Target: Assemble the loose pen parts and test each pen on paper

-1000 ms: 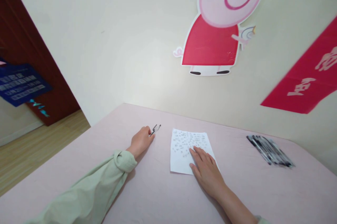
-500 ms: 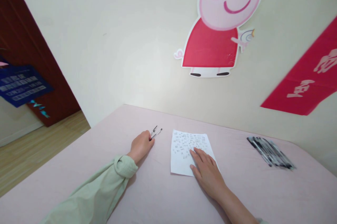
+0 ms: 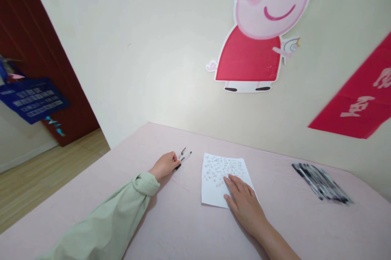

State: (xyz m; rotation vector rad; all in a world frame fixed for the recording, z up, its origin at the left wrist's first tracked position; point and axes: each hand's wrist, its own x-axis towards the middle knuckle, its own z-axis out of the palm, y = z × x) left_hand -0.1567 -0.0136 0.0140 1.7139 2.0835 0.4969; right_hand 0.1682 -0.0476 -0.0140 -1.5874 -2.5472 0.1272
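My left hand (image 3: 165,165) is at the far left part of the table with its fingers curled together. They close on a pen (image 3: 185,157) with a clear barrel and black parts, which lies slanted at the fingertips. A small black piece like a pen cap or second pen (image 3: 183,151) is just beyond it, partly hidden. My right hand (image 3: 244,201) rests flat with fingers spread on the lower right of a white sheet of paper (image 3: 214,195). Handwritten dark lines cover the sheet's upper part.
Several clear and black pens (image 3: 322,182) lie side by side on the right of the pink-covered table (image 3: 171,227). A wall (image 3: 171,68) with a pink pig cutout (image 3: 249,56) and a red banner (image 3: 351,105) rises behind. A blue bag (image 3: 33,99) hangs by a brown door (image 3: 39,27).
The whole view has shifted slightly, with things now a little further right and lower. More of the pen's black end shows beneath my left fingers. My right hand stays on the paper.
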